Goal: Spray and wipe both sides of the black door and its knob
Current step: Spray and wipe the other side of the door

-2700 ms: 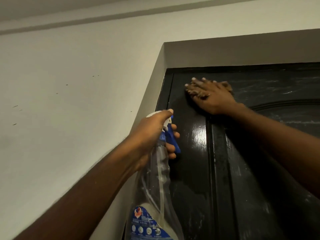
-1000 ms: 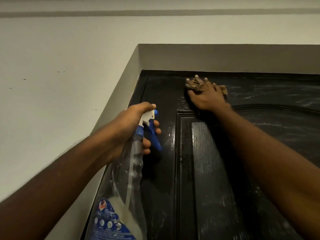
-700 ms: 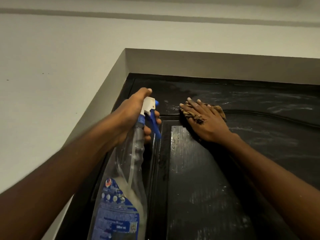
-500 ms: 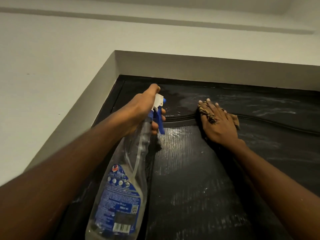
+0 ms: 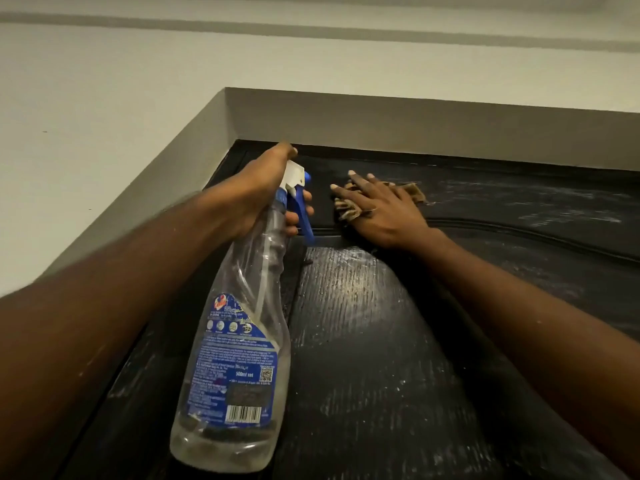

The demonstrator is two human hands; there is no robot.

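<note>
Head view, aimed up at the top of the black panelled wooden door [image 5: 374,341], filling lower centre and right of frame. Left of centre: left hand [image 5: 256,195] wrapped round the neck of the clear plastic spray bottle [image 5: 242,344] with blue trigger and label, fingers curled at the trigger, nozzle towards the door's upper left corner. Upper centre: right hand [image 5: 384,213] laid flat, fingers straight and spread, pressing the crumpled brown patterned cloth [image 5: 414,195] onto the top rail. Wet sheen and pale streaks below. Knob out of view. Judged step: wiping upper part of this side. Next, probably: sweep cloth right along the streaked rail, then downward, with even pressure; respray dry patches.
</note>
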